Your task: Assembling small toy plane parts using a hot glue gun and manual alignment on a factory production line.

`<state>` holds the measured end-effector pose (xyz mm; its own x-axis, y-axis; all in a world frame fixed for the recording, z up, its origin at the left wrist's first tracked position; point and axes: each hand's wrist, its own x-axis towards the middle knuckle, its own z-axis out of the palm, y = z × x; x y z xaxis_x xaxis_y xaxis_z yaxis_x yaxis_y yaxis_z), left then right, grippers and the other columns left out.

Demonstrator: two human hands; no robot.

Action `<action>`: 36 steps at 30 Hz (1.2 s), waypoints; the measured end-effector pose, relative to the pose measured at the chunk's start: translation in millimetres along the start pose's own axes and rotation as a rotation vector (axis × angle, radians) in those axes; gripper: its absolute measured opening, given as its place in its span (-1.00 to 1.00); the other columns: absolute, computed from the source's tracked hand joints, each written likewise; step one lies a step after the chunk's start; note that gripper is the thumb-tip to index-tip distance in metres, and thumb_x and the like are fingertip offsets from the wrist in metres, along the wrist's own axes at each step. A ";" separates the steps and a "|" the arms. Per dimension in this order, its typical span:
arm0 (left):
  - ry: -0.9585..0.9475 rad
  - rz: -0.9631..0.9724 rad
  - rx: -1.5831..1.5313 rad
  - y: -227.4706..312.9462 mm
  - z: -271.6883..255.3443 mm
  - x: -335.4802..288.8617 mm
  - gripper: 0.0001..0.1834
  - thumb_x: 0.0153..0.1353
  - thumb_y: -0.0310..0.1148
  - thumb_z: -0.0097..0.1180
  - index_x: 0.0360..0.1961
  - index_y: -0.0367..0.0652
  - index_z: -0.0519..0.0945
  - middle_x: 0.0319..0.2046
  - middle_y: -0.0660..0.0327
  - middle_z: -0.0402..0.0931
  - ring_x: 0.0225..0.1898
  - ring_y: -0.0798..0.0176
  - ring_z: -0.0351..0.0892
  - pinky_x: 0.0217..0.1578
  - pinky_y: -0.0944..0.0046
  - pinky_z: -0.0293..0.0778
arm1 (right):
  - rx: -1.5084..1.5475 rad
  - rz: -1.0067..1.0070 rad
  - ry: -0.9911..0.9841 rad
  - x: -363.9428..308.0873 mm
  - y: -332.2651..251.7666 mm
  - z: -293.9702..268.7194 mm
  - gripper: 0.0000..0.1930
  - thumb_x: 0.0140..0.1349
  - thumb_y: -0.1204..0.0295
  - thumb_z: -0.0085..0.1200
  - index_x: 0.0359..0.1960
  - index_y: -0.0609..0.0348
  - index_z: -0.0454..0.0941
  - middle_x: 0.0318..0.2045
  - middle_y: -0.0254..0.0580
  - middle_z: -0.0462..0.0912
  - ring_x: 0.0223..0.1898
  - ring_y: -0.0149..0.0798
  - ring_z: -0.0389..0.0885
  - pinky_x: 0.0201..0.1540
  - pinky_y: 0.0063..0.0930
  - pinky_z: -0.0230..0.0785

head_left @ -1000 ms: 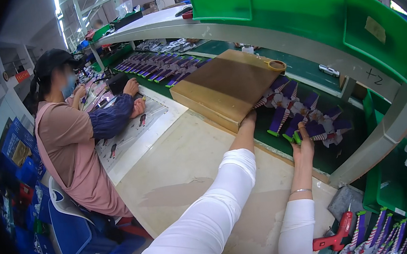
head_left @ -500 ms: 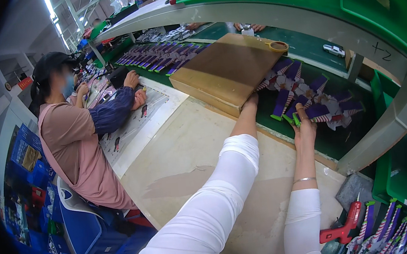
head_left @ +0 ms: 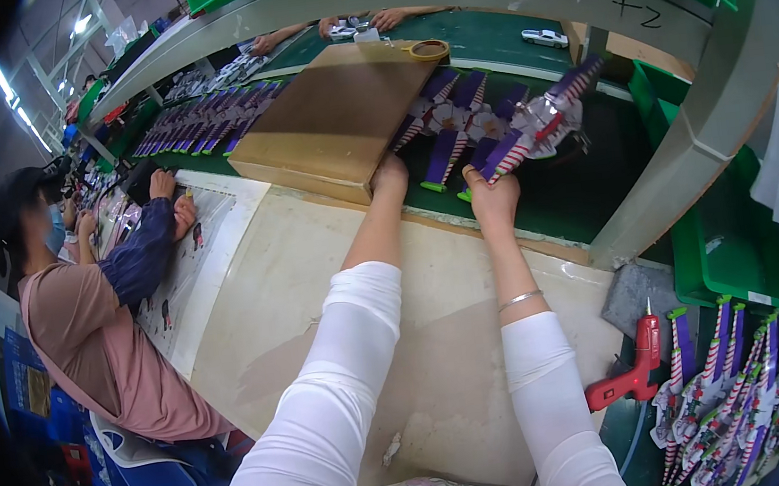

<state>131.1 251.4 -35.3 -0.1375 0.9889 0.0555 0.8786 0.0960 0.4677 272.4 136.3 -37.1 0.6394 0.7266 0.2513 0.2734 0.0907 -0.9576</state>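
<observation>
Head view: two bare hands counted. Right hand (head_left: 496, 196) has thumb and fingers closed on one elongated purple, red-and-white striped piece (head_left: 544, 122), tilted above the dark green surface (head_left: 584, 192); its far end is blurred. Left hand (head_left: 390, 178) is at the near corner of one flat-topped brown cardboard box (head_left: 323, 108), fingertips hidden; opening and grip cannot be told. One ring-shaped tape roll (head_left: 432, 56) sits on the box. Overlapping similar pieces (head_left: 443, 156) beside it defy counting. One red glue gun (head_left: 627, 377) noted.

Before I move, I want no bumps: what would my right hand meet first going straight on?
Past the toy in your right hand, probably the row of toys ahead; depth is unclear.
</observation>
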 end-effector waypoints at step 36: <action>0.014 0.663 0.095 -31.9 -83.1 -76.4 -0.21 0.02 -0.50 0.15 0.35 -0.06 0.22 -0.13 -0.26 0.35 -0.05 -0.25 0.41 0.03 -0.03 0.40 | -0.343 -0.159 -0.006 -245.8 -130.0 -89.5 -0.76 0.11 0.42 0.18 -0.28 0.37 0.51 -0.29 0.24 0.54 -0.17 0.23 0.48 -0.10 0.09 0.24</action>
<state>75.6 163.4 18.8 0.4402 0.8405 0.3159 0.8153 -0.5215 0.2515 144.0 -115.1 38.3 0.5657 0.7260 0.3912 0.5945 -0.0303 -0.8035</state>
